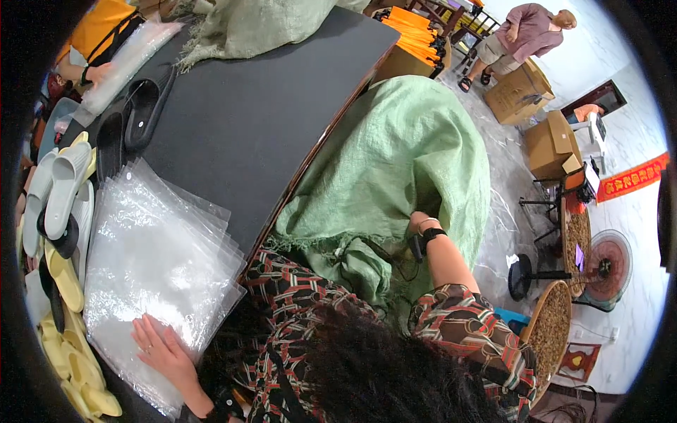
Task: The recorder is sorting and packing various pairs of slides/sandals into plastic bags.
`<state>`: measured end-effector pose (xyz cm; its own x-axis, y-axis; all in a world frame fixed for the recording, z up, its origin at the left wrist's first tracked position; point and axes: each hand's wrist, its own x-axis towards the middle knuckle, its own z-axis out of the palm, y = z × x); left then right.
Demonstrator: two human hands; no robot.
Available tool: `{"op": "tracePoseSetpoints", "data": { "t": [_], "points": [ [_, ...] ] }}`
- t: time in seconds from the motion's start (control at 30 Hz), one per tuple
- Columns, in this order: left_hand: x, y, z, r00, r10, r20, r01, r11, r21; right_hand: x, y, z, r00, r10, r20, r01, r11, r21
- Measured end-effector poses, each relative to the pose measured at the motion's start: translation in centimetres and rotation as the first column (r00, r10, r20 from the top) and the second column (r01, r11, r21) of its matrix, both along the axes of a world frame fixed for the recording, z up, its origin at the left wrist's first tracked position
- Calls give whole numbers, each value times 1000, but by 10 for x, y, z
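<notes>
My left hand lies flat, fingers stretched out, on a fanned stack of clear plastic bags on the dark table. My right hand is at a fold of a large green woven sack to the right of the table. Its fingers are hidden by the cloth, so what they hold, if anything, does not show. Just below that wrist a small dark object is partly visible. A pair of black slippers rests beyond the bags.
Grey and yellow slippers are heaped along the table's left side. Across the table, another person's hand is at a plastic-wrapped bundle. A pale sack covers the far end. Cardboard boxes, a fan and a standing person are at right.
</notes>
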<state>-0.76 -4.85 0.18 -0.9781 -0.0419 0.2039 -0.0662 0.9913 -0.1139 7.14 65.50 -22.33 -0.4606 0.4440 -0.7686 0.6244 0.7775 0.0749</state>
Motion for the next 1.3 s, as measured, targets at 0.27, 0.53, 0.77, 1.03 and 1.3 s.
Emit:
{"op": "tracePoseSetpoints", "data": {
  "t": [0.27,0.53,0.77,1.03,1.3],
  "points": [
    [-5,-2,-10,999,-33,-6,33,999,43,42,65,-25,981,-186,58,181,980,89],
    [-11,3,-12,999,-43,8,43,998,44,-75,9,103,432,-885,172,241,-70,-968],
    [-9,3,-9,998,-59,-4,60,994,91,-149,20,111,178,-962,-208,-65,200,-978],
    [-3,9,3,1000,-20,4,20,995,95,-48,-25,37,919,-248,-305,130,924,-359],
    [-7,19,-1,998,-52,19,49,992,116,11,-1,-8,863,-59,-501,287,874,391]
  ]
}}
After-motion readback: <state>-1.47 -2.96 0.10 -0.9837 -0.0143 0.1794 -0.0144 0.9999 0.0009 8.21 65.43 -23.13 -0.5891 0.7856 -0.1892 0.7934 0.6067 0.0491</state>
